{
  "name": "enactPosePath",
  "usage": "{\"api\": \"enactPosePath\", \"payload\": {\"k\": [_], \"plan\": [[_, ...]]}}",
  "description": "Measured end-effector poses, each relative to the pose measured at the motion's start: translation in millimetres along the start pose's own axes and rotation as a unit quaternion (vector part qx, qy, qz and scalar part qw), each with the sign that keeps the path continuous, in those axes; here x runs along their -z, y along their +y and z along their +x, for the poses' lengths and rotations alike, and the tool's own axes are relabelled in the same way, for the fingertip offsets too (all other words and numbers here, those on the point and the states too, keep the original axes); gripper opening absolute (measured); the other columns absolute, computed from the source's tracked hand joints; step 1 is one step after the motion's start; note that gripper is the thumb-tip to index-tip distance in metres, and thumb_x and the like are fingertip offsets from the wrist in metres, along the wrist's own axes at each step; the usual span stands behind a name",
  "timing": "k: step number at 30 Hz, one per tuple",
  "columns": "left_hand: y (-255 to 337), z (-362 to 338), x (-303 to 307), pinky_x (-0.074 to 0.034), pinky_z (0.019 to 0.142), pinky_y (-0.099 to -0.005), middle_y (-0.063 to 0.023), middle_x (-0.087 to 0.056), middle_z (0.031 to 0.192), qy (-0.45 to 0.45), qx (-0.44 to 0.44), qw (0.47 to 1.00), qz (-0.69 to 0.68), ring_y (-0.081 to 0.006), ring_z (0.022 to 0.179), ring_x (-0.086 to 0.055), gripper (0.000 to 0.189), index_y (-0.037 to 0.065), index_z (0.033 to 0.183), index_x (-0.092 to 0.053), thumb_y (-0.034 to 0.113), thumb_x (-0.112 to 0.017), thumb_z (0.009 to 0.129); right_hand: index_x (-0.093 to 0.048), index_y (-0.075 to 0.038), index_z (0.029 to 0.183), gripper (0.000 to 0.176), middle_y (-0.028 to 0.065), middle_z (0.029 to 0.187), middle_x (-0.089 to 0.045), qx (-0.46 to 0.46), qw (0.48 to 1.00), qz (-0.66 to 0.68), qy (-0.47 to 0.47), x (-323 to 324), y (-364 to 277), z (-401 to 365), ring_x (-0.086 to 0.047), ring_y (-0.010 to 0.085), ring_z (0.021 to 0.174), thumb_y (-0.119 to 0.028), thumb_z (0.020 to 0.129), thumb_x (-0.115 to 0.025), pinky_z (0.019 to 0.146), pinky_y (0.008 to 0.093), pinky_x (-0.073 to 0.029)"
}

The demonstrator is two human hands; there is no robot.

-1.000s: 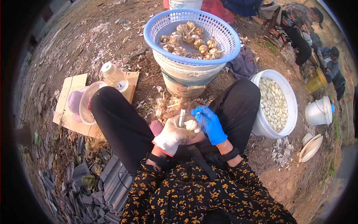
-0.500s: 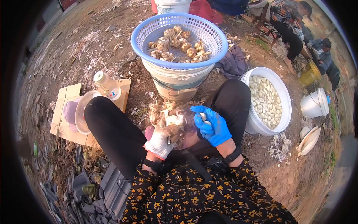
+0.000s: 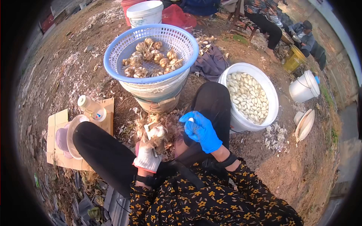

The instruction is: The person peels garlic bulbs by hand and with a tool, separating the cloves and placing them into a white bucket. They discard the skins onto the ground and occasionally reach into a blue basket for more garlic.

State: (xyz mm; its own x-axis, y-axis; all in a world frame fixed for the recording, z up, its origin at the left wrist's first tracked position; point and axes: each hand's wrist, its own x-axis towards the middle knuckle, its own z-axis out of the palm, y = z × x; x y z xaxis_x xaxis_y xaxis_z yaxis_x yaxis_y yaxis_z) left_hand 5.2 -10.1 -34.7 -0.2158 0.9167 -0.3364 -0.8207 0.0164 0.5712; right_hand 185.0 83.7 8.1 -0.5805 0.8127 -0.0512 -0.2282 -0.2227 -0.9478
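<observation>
We see our left hand, in a white knitted glove with browned fingers and an orange hem, closed around a whitish, partly skinned garlic bulb low between our knees. Our right hand, in a thin blue glove, curls its fingers together and pinches a small, pale garlic clove, apart from the bulb. Both are held just above a heap of papery brown skins, probably so that scraps drop straight down. The round blue perforated plastic basket of unpeeled bulbs sits on an off-white bucket, which seems to raise it within our reach. The round white plastic bucket of peeled cloves stands just beside our right knee, handy, we judge, for the blue-gloved side.

The glove hides the lower part of the bulb, and our curled fingers cover most of the clove; whether they hide others we cannot tell. A narrow pale strip beside the bulb may be stem or handle. At the upper edge, a seated person is cut off.
</observation>
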Motion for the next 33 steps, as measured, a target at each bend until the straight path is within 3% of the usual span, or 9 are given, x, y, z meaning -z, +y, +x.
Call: {"api": "enactPosePath", "payload": {"k": [6,9,10,12,15,18,21,23,33], "plan": [[-1,-6,-6,-0.038,0.043,-0.0230,-0.0052,-0.058,0.080,0.019,0.012,0.999,-0.033,-0.0108,0.048,-0.045,0.044,0.007,0.125,-0.047,0.002,-0.056,0.082,-0.055,-0.008,0.096,0.014,-0.0014,0.081,-0.055,0.203,0.971,0.010,0.124,41,-49,-5,-0.039,0.0015,0.060,-0.021,0.099,-0.052,0.049,0.0162,-0.030],[-1,-5,-1,-0.033,0.045,-0.0205,-0.0049,-0.061,0.088,-0.028,0.012,0.999,0.010,-0.0073,0.050,-0.043,0.044,0.004,0.123,-0.049,0.005,-0.063,0.082,-0.059,-0.004,0.102,0.015,0.0010,0.085,-0.059,0.197,0.895,-0.231,0.327,92,-103,-5,-0.049,0.0062,0.071,-0.017,0.097,-0.055,0.065,0.0198,-0.042],[-3,-3,5,-0.035,0.046,-0.0203,-0.0062,-0.061,0.091,-0.057,0.013,0.998,0.002,-0.0078,0.051,-0.045,0.045,0.003,0.124,-0.048,0.006,-0.064,0.082,-0.056,-0.001,0.115,0.028,0.0102,0.098,-0.062,0.194,0.782,-0.490,0.334,112,-118,-1,-0.058,0.0185,0.083,-0.016,0.092,-0.060,0.076,0.0300,-0.047],[-8,-7,0,-0.036,0.046,-0.0202,-0.0063,-0.061,0.092,0.004,-0.002,1.000,0.003,-0.0089,0.054,-0.047,0.048,0.002,0.128,-0.046,0.000,-0.060,0.082,-0.033,-0.002,0.144,0.071,0.0283,0.141,-0.038,0.154,0.657,-0.660,0.331,178,-103,6,-0.037,0.0415,0.131,-0.022,0.084,-0.067,0.108,0.0472,-0.031],[-1,-6,-8,-0.034,0.044,-0.0195,-0.0068,-0.061,0.093,-0.026,0.006,0.997,0.070,-0.0085,0.057,-0.049,0.051,0.002,0.131,-0.044,-0.007,-0.056,0.082,-0.037,-0.007,0.145,0.069,0.0213,0.144,-0.038,0.210,0.531,-0.732,0.372,160,-109,3,-0.038,0.0357,0.132,-0.014,0.083,-0.066,0.110,0.0451,-0.030],[0,-5,-12,-0.034,0.042,-0.0174,-0.0074,-0.062,0.093,0.013,0.002,0.997,0.077,-0.0070,0.056,-0.050,0.050,0.002,0.126,-0.048,-0.010,-0.058,0.079,-0.058,-0.008,0.126,0.041,0.0061,0.122,-0.059,0.254,0.816,-0.445,0.267,83,-96,-1,-0.055,0.0172,0.111,-0.002,0.086,-0.061,0.093,0.0308,-0.044],[4,-7,-23,-0.041,0.055,-0.0204,-0.0077,-0.063,0.096,0.033,0.001,0.995,0.099,-0.0093,0.068,-0.055,0.047,0.001,0.122,-0.051,-0.006,-0.065,0.078,-0.064,-0.006,0.109,0.025,-0.0014,0.094,-0.061,0.154,0.915,-0.354,0.118,18,-62,-4,-0.056,0.0065,0.077,-0.001,0.084,-0.063,0.069,0.0225,-0.047],[7,-7,-26,-0.053,0.080,-0.0280,-0.0095,-0.065,0.104,0.048,-0.008,0.978,0.202,-0.0162,0.094,-0.063,0.042,-0.001,0.119,-0.054,-0.003,-0.069,0.081,-0.062,-0.006,0.109,0.028,0.0040,0.086,-0.062,0.071,0.916,-0.394,0.031,-12,-41,-7,-0.057,0.0102,0.071,-0.008,0.081,-0.069,0.064,0.0248,-0.049],[-10,0,-9,-0.051,0.065,-0.0235,-0.0065,-0.065,0.095,-0.025,-0.047,0.983,0.176,-0.0110,0.079,-0.063,0.038,-0.001,0.115,-0.057,0.004,-0.071,0.081,-0.052,-0.004,0.098,0.026,0.0182,0.077,-0.059,0.150,0.877,-0.456,-0.009,-33,26,8,-0.061,0.0347,0.065,-0.023,0.086,-0.066,0.059,0.0372,-0.050]]}}
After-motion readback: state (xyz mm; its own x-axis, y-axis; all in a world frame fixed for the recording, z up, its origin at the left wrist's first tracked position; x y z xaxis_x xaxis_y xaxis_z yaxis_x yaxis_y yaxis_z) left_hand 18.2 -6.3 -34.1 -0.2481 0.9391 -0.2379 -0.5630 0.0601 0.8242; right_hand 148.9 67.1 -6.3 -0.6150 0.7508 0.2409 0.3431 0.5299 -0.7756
